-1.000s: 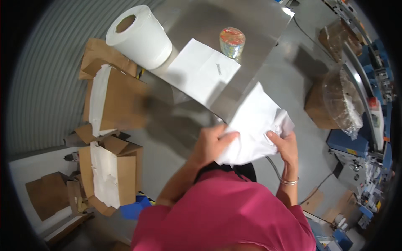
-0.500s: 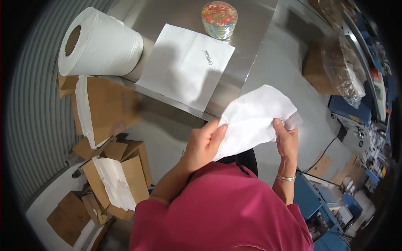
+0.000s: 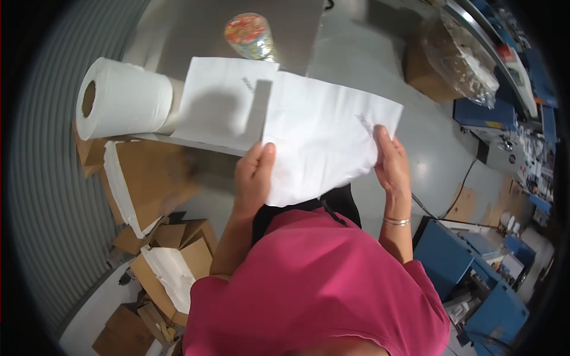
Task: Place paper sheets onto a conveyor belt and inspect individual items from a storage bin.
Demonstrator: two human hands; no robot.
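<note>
A thin white sheet [image 3: 323,139] with small dark printing near its right side is stretched between my hands. My left hand [image 3: 255,178] pinches its left edge, thumb on top. On the right edge, my right hand [image 3: 392,160] grips it the same way, with thin bracelets at the wrist. Another white printed sheet [image 3: 208,101] lies flat on the metal table [image 3: 190,35], partly covered by the held one in this view. Whether the held piece is one layer or a bag, I cannot tell.
A large white roll [image 3: 127,101] rests on its side at the table's left. Behind the sheets stands a shiny wrapped cylinder [image 3: 249,35] with a red patterned top. Open cardboard boxes [image 3: 154,178] sit at left; a plastic-lined box [image 3: 433,65] and blue machinery [image 3: 445,255] are at right.
The held sheet has been spread flatter and turned so its printing shows. Both hands have moved left in the picture, and the whole view has shifted.
</note>
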